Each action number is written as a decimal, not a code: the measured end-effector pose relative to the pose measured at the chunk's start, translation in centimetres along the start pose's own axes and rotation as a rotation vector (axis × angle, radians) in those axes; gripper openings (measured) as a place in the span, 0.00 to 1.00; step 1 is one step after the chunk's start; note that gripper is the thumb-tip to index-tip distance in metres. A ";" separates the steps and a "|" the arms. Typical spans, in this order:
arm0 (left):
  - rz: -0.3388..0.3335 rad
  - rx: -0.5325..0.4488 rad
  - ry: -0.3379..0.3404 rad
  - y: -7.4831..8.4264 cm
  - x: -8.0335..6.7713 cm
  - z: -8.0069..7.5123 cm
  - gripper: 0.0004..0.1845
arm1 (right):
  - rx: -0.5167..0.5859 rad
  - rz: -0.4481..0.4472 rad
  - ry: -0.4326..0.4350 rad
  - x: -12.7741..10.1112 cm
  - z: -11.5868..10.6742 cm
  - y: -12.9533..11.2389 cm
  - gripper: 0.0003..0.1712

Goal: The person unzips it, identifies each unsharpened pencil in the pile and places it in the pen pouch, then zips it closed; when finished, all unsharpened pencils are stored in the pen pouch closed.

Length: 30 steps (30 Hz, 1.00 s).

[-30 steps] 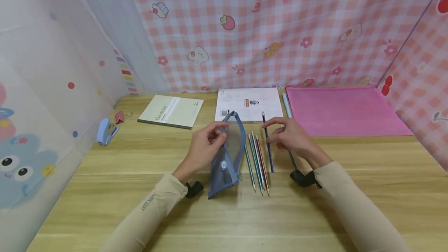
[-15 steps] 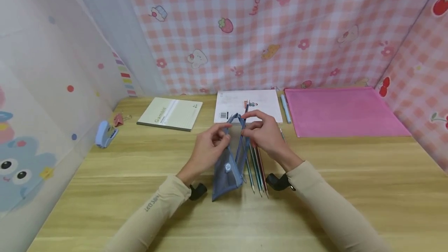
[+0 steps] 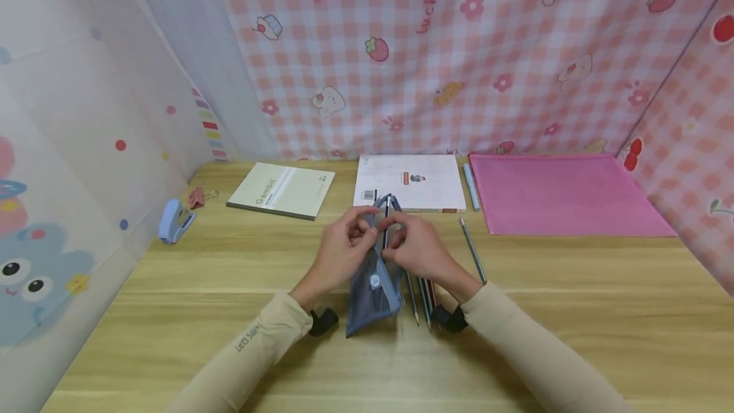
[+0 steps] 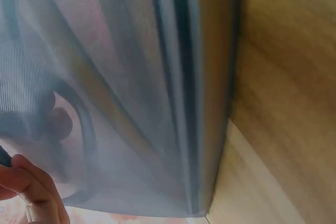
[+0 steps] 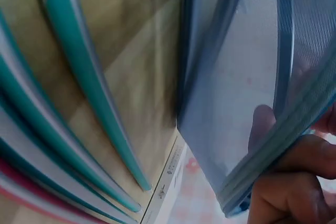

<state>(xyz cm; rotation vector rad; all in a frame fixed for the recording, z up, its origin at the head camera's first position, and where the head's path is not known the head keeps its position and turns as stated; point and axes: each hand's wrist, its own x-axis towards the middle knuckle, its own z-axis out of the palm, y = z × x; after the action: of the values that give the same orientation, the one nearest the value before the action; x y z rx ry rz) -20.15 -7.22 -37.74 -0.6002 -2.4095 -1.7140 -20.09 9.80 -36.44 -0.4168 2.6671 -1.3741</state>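
Note:
My left hand [image 3: 338, 250] pinches one edge of a blue mesh pencil case [image 3: 367, 301], which stands upright with its zipped mouth apart. Over that mouth, my right hand [image 3: 421, 250] holds a dark pencil [image 3: 387, 209]; its upper end sticks out above the fingers, and its lower part is hidden in or behind the case. Right of the case lie several teal and red pencils [image 3: 428, 317], partly covered by the right hand. Through the mesh in the left wrist view, the right hand's fingers [image 4: 60, 121] show blurred. In the right wrist view, teal pencils [image 5: 89, 72] lie beside the case.
A lone pencil [image 3: 473, 250] lies right of my right wrist. Along the back are a Gambit notebook [image 3: 283, 190], a white book [image 3: 410, 177], a light blue pen [image 3: 471, 187] and a pink pouch [image 3: 568, 196]. A blue stapler [image 3: 174, 222] and red binder clip [image 3: 197, 197] sit left.
My right hand has picked the dark blue pencil up from the table, carried it left to the case's mouth and lowered it. The left hand has kept its grip on the case.

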 end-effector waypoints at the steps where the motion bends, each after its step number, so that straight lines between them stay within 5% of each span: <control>1: -0.002 -0.004 -0.002 0.0 0.0 0.0 0.19 | -0.020 -0.006 -0.022 0.0 0.1 0.0 0.23; 7: -0.004 0.002 0.000 -0.2 -0.2 0.2 0.19 | -0.071 -0.058 -0.059 -0.3 -0.1 0.1 0.25; 15: -0.040 0.006 0.008 -0.2 -0.2 -0.2 0.18 | 0.125 -0.139 0.013 -2.7 -2.4 1.5 0.12; 20: -0.043 0.003 0.015 -0.2 -0.3 -0.5 0.17 | 0.068 -0.222 -0.153 -5.2 -2.1 1.7 0.10; 25: -0.032 -0.009 0.033 -0.2 -0.2 -0.6 0.17 | 0.143 -0.214 -0.280 -7.3 -0.4 1.0 0.19; 30: -0.008 -0.019 0.056 -0.1 -0.1 -0.8 0.16 | 0.155 -0.316 -0.180 -8.0 0.6 0.6 0.20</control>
<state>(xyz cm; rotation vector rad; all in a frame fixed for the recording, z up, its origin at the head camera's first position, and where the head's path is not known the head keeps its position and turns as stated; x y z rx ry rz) -20.17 -8.02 -37.63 -0.5382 -2.3634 -1.7344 -12.41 11.93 -37.47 -0.9280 2.4039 -1.5264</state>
